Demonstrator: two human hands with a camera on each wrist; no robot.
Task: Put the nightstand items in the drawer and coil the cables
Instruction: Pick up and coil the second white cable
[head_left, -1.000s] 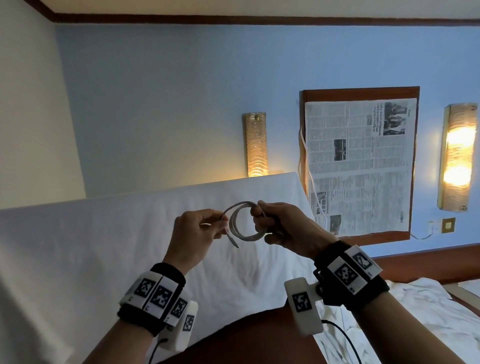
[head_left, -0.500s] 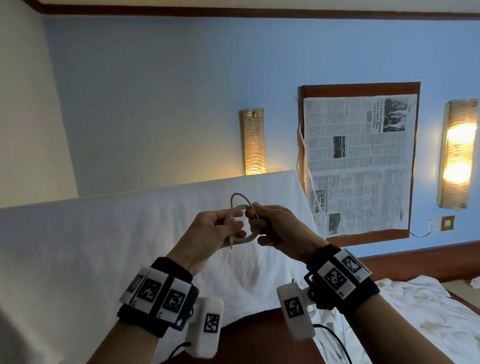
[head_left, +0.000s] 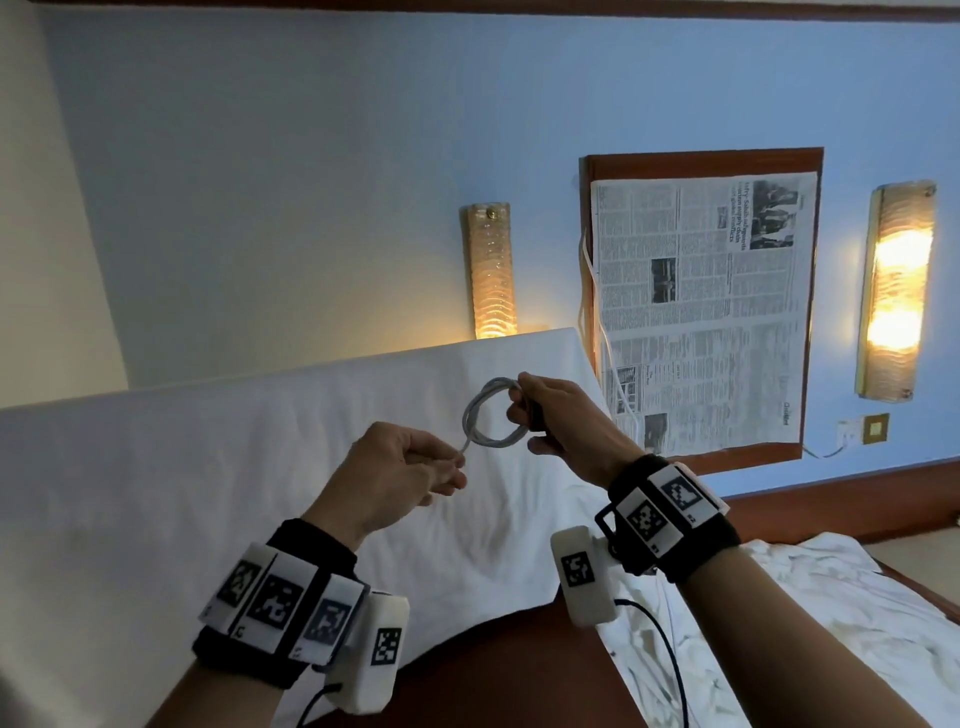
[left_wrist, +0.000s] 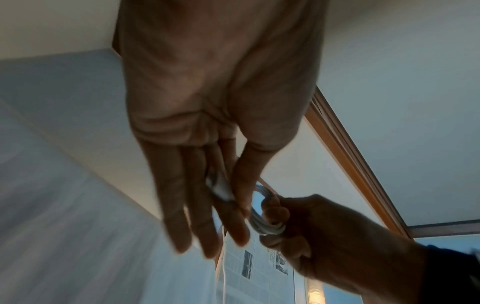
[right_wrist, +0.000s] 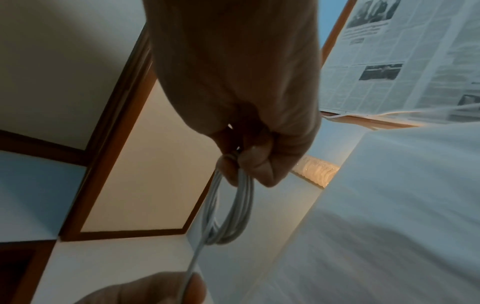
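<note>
A grey-white cable (head_left: 471, 415) is wound into a small coil and held up in front of the white bedding. My right hand (head_left: 519, 410) grips the coil's right side, fingers curled round the strands (right_wrist: 241, 205). Lower left of it, my left hand (head_left: 457, 460) pinches the cable's free end between thumb and fingers. That tail runs straight from the coil down to the left fingertips (right_wrist: 155, 288). In the left wrist view the white plug end (left_wrist: 221, 189) lies between the thumb and fingers, with the coil (left_wrist: 265, 226) just beyond.
White bedding (head_left: 208, 467) fills the space behind the hands. A newspaper (head_left: 701, 312) lies on a brown wooden panel, with another white cable (head_left: 592, 291) along its left edge. Two lit lamps (head_left: 491, 270) (head_left: 896, 291) and a wall socket (head_left: 875, 428) are nearby.
My left hand has drawn away down and left from the coil, pulling the free end out straight. The right hand has kept its grip and lifted the coil slightly.
</note>
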